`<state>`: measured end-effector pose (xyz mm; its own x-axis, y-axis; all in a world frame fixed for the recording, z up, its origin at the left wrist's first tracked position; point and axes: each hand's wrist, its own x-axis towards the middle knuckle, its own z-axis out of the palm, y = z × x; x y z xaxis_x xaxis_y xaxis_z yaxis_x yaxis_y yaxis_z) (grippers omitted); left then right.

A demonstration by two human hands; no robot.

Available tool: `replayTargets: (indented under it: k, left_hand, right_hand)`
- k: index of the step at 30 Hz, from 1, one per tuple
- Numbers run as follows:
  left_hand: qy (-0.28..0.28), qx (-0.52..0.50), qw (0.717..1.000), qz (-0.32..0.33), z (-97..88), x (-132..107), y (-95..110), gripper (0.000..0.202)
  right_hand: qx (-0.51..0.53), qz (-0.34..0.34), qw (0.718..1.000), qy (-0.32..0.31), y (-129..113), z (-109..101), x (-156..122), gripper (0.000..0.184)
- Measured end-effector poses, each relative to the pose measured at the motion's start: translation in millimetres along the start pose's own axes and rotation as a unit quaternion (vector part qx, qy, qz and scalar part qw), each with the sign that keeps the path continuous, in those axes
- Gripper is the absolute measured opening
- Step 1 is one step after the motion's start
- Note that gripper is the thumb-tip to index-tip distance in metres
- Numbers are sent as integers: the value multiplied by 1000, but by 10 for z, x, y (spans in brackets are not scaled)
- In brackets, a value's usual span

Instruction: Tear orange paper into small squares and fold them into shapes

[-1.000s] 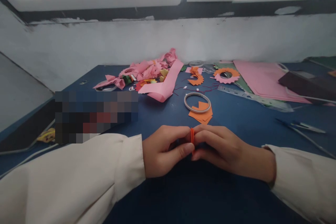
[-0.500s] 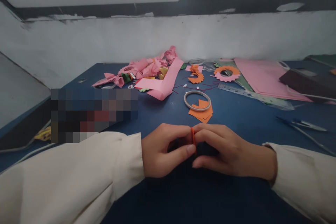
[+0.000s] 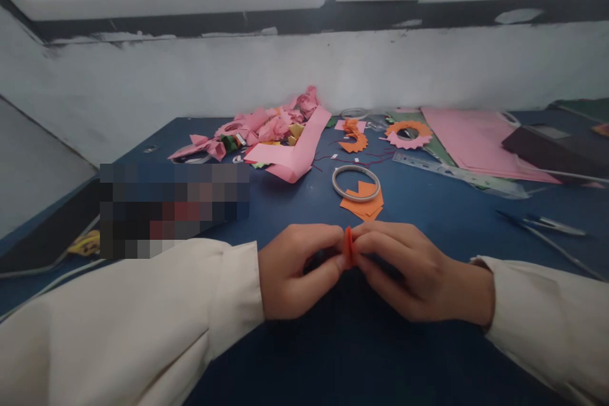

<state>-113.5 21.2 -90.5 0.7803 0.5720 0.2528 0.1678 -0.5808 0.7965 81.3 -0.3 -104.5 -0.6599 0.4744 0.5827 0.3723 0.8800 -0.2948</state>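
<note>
My left hand [image 3: 297, 269] and my right hand [image 3: 409, 269] meet fingertip to fingertip low over the blue table [image 3: 428, 216]. Between them they pinch a small folded orange paper piece [image 3: 348, 246], seen edge-on. Both hands are closed on it, thumbs below and fingers on top. Most of the piece is hidden by my fingers. Just beyond the hands lie several orange paper cut-outs [image 3: 364, 204] under a white ring [image 3: 356, 183].
A heap of pink paper scraps [image 3: 271, 130] and a folded pink strip [image 3: 292, 158] lie at the back. Orange and pink toothed rings [image 3: 408, 134], pink sheets [image 3: 476, 139], a clear ruler [image 3: 457, 174], scissors [image 3: 547, 225] and a dark box [image 3: 556, 149] are to the right.
My right thumb has drawn up against the orange piece, so the fingers pinch tighter. The piece has risen slightly. The hands stay in the same spot.
</note>
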Motion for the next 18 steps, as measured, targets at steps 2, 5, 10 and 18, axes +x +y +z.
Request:
replayTargets:
  k: [2, 5, 10, 18]
  left_hand:
    - [14, -5, 1000, -26, 0, 3, 0, 6]
    - [21, -40, 996, -78, -4, 14, -16, 12]
    - [24, -41, 995, -89, 1, 27, -43, 9]
    - [32, 50, 998, -30, 17, 13, -2, 6]
  right_hand:
    - [-14, 3, 1000, 17, 2, 4, -4, 12]
    - [-25, -24, 999, -2, 6, 10, -10, 11]
    - [-29, -32, 999, -5, -2, 12, -17, 10]
    - [-24, 75, 995, 61, 12, 35, -79, 8]
